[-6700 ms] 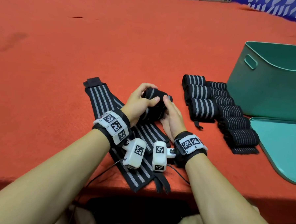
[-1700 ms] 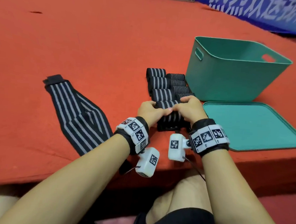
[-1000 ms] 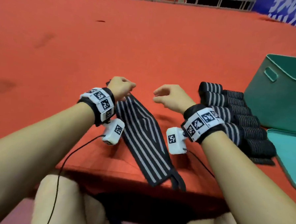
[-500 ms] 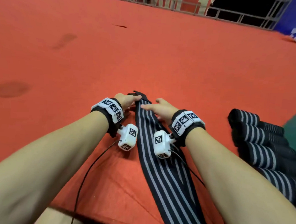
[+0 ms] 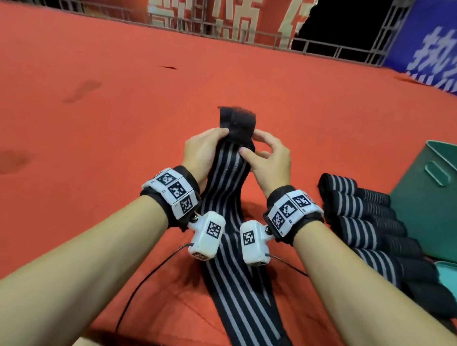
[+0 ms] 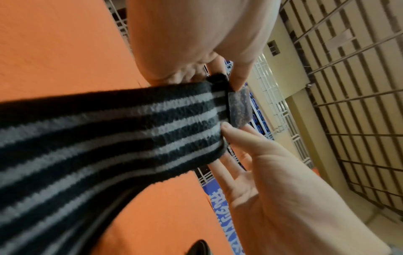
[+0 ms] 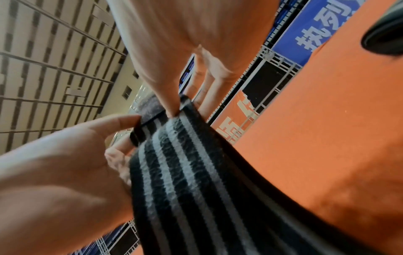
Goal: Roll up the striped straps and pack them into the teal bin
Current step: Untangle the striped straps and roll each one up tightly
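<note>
A long black strap with grey stripes point(image 5: 228, 204) runs from the near edge of the red surface up between my hands. Its far end is lifted, and the plain black tab point(image 5: 236, 121) stands above my fingers. My left hand point(image 5: 216, 143) pinches the strap's left edge just below the tab. My right hand point(image 5: 253, 143) pinches the right edge with its thumb on the striped face. In the left wrist view the strap point(image 6: 130, 131) stretches to the fuzzy tab point(image 6: 238, 110). The teal bin point(image 5: 437, 210) stands at the right edge.
Several rolled striped straps point(image 5: 365, 227) lie in rows between my right forearm and the bin. A corner of the flat teal lid point(image 5: 455, 277) shows in front of the bin. Metal railings and banners point(image 5: 230, 17) border the red surface at the back.
Both hands have taken hold of the flat strap's far end and raised it off the surface. Earlier I set down a finished roll beside the other rolls.
</note>
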Demonstrator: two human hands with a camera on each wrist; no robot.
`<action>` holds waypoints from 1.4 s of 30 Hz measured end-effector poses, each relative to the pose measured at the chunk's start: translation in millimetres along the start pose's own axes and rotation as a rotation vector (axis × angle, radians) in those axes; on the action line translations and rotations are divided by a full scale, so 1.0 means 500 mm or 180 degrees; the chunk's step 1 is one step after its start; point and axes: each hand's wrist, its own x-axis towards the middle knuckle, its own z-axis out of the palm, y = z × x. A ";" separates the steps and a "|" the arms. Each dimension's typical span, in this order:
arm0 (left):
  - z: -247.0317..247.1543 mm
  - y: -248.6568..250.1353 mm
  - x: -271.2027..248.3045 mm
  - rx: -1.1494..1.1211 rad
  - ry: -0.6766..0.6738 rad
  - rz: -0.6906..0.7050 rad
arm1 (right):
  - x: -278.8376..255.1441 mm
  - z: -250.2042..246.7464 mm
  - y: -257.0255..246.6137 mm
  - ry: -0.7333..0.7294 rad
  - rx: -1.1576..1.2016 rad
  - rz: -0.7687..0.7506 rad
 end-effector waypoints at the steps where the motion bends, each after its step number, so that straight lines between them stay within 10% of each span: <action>1: 0.015 0.007 -0.014 -0.0004 -0.0031 0.0029 | -0.012 -0.016 -0.016 0.0066 0.0028 -0.0089; 9: 0.082 0.045 -0.103 0.0102 -0.0290 0.0521 | -0.074 -0.123 -0.085 0.0154 0.0615 0.0025; 15: 0.069 0.070 -0.098 -0.0302 0.0333 0.0379 | -0.065 -0.202 -0.114 0.0837 0.1793 0.0775; 21: 0.064 0.108 -0.129 -0.0392 -0.0155 0.0383 | -0.038 -0.248 -0.174 0.1344 0.1925 0.0574; 31: 0.076 0.140 -0.142 -0.0983 -0.1146 -0.0016 | -0.031 -0.232 -0.236 0.0360 0.1207 0.0356; 39: 0.101 0.137 -0.140 -0.0344 -0.0318 0.0471 | -0.034 -0.220 -0.240 0.0469 0.0512 0.0129; 42: 0.084 0.128 -0.115 0.0206 0.0069 0.1053 | -0.035 -0.228 -0.263 0.0241 0.1644 0.0842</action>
